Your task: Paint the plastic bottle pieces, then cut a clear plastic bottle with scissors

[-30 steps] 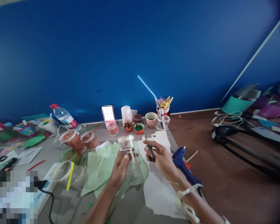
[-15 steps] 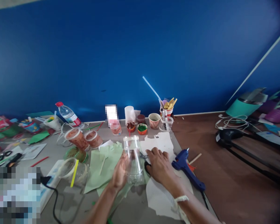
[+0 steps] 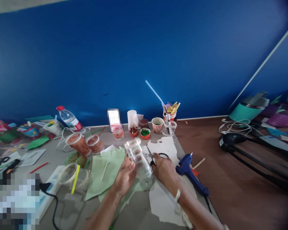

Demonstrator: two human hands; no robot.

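Observation:
My left hand (image 3: 125, 176) is closed round a clear plastic container (image 3: 144, 169) with a narrowed waist, held tilted above the table. To its right, my right hand (image 3: 164, 167) grips black-handled scissors (image 3: 163, 155). The thin blades point toward the upper part of the container, and I cannot tell whether they touch it. Under my right arm lies a cut white sheet (image 3: 162, 204), and another white piece (image 3: 166, 145) lies just beyond the scissors. Pale green paper (image 3: 96, 175) with a small wooden spoon (image 3: 105, 171) on it lies left of my left hand.
A blue glue gun (image 3: 193, 175) lies right of my right hand. Paint cups (image 3: 157, 125) and a tub with reddish stains (image 3: 78, 144) stand behind. A water bottle (image 3: 70, 119) leans at the back left. A power strip (image 3: 50, 185) with a black cord lies front left.
The container has tipped, its top leaning left and its base swinging right. My right hand has turned the scissors, so a handle loop and the blades now show beyond my fingers.

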